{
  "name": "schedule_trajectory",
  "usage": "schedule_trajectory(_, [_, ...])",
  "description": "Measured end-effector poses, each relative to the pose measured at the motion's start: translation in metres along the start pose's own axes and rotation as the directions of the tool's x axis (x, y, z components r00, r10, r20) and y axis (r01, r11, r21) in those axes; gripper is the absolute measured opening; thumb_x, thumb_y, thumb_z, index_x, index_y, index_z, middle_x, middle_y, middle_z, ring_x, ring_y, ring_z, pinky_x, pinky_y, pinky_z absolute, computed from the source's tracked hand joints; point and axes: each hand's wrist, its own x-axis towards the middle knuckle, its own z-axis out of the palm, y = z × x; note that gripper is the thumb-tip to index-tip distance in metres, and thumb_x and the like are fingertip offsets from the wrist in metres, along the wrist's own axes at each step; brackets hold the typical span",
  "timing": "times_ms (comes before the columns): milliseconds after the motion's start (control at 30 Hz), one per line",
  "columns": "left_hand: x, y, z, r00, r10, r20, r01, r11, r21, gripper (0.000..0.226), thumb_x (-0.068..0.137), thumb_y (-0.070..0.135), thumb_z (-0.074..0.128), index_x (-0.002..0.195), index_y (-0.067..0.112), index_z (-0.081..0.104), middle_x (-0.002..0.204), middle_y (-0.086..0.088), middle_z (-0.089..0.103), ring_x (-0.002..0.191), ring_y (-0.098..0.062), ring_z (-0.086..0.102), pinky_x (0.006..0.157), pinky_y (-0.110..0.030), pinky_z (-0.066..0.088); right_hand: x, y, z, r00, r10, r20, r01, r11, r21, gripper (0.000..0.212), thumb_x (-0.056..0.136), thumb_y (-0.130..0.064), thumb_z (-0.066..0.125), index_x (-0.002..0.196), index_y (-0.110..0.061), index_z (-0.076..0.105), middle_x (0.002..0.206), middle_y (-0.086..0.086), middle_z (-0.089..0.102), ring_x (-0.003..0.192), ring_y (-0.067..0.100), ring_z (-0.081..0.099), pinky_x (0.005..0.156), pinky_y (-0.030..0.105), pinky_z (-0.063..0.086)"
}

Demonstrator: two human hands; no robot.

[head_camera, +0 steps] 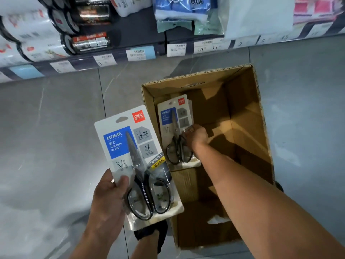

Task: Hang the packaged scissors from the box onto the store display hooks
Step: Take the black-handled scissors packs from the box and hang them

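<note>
Person, one entry. Left hand (110, 195): bare. Right hand (196, 136): bare. Forearms (242, 184): bare as far as the frame edge. Black garment (151, 234): low centre, over a leg; kind unclear.

Grey tile floor (46, 128) carries open cardboard box (244, 103).

The left hand (108, 199) grips a white carded pack of black-handled scissors (128, 146); the right hand (196, 136) grasps a second scissors pack (172, 120) inside the open brown cardboard box (261, 131).
</note>
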Motion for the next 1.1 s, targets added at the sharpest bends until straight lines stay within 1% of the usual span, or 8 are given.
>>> schedule_trajectory(133, [-0.035, 0.032, 0.000, 0.999, -0.013, 0.039, 0.010, 0.998, 0.065, 0.035, 0.095, -0.010, 0.041, 0.111, 0.012, 0.064, 0.093, -0.014, 0.075, 0.069, -0.024, 0.074, 0.049, -0.033, 0.056, -0.066, 0.000, -0.055, 0.999, 0.033, 0.012, -0.034, 0.986, 0.162, 0.016, 0.094, -0.006, 0.053, 0.106, -0.015, 0.059, 0.094, -0.001, 0.062, 0.081, 0.009, 0.060, 0.062, 0.019, 0.047])
schedule_trajectory(300, [-0.113, 0.099, 0.010, 0.983, -0.012, 0.181, -0.009, 0.993, 0.120, 0.037, 0.091, -0.015, 0.042, 0.112, 0.004, 0.066, 0.096, -0.022, 0.074, 0.085, -0.040, 0.071, 0.082, -0.053, 0.055, -0.176, -0.039, -0.145, 0.997, -0.082, -0.018, 0.084, 0.968, 0.236, 0.026, 0.093, -0.004, 0.055, 0.102, -0.028, 0.061, 0.098, -0.007, 0.067, 0.081, 0.003, 0.062, 0.056, 0.013, 0.045])
schedule_trajectory(433, [-0.192, 0.173, 0.020, 0.963, 0.118, 0.244, -0.162, 0.972, 0.170, 0.035, 0.088, -0.018, 0.046, 0.099, 0.007, 0.067, 0.092, -0.015, 0.076, 0.072, -0.024, 0.072, 0.058, -0.031, 0.057, -0.285, -0.094, -0.219, 0.978, -0.107, -0.176, 0.163, 0.925, 0.343, 0.022, 0.092, 0.001, 0.054, 0.095, -0.020, 0.062, 0.072, -0.003, 0.062, 0.059, 0.008, 0.055, 0.040, 0.008, 0.041])
schedule_trajectory(567, [-0.272, 0.248, 0.032, 0.944, 0.230, 0.236, -0.277, 0.941, 0.194, 0.017, 0.095, 0.002, 0.054, 0.094, 0.015, 0.063, 0.084, -0.009, 0.069, 0.068, -0.019, 0.061, 0.061, -0.029, 0.049, -0.391, -0.132, -0.280, 0.937, -0.088, -0.338, 0.263, 0.815, 0.517, 0.012, 0.092, -0.012, 0.060, 0.094, -0.005, 0.069, 0.071, 0.010, 0.062, 0.065, 0.021, 0.056, 0.059, 0.029, 0.051])
schedule_trajectory(733, [-0.359, 0.317, 0.052, 0.876, 0.381, 0.294, -0.442, 0.879, 0.176, 0.015, 0.096, 0.017, 0.057, 0.089, 0.025, 0.069, 0.083, -0.012, 0.066, 0.066, -0.024, 0.056, 0.057, -0.033, 0.047, -0.501, -0.159, -0.352, 0.880, -0.126, -0.459, 0.403, 0.712, 0.576, 0.011, 0.092, -0.016, 0.060, 0.086, -0.009, 0.067, 0.072, 0.009, 0.064, 0.060, 0.018, 0.058, 0.050, 0.021, 0.049])
schedule_trajectory(800, [-0.390, 0.335, 0.062, 0.830, 0.436, 0.347, -0.524, 0.822, 0.222, 0.011, 0.088, 0.026, 0.060, 0.094, 0.023, 0.069, 0.088, -0.017, 0.071, 0.067, -0.034, 0.060, 0.060, -0.047, 0.050, -0.535, -0.162, -0.379, 0.850, -0.161, -0.501, 0.463, 0.684, 0.564, 0.009, 0.093, -0.015, 0.060, 0.089, -0.012, 0.067, 0.074, 0.007, 0.065, 0.062, 0.015, 0.059, 0.049, 0.020, 0.049])
schedule_trajectory(967, [-0.474, 0.358, 0.095, 0.699, 0.522, 0.488, -0.658, 0.737, 0.154, 0.020, 0.095, 0.004, 0.057, 0.103, 0.023, 0.061, 0.101, -0.006, 0.073, 0.092, -0.025, 0.067, 0.084, -0.042, 0.053, -0.591, -0.145, -0.437, 0.785, -0.240, -0.571, 0.562, 0.665, 0.492, 0.013, 0.092, -0.019, 0.059, 0.100, -0.022, 0.068, 0.089, -0.003, 0.075, 0.085, 0.019, 0.071, 0.079, 0.040, 0.059])
schedule_trajectory(1100, [-0.509, 0.338, 0.124, 0.696, 0.537, 0.478, -0.663, 0.736, 0.139, 0.026, 0.095, 0.003, 0.054, 0.102, 0.028, 0.060, 0.110, -0.004, 0.070, 0.102, -0.024, 0.065, 0.088, -0.038, 0.051, -0.603, -0.110, -0.476, 0.780, -0.252, -0.572, 0.579, 0.637, 0.509, 0.018, 0.090, -0.018, 0.057, 0.101, -0.026, 0.069, 0.086, -0.004, 0.076, 0.083, 0.021, 0.071, 0.079, 0.048, 0.059])
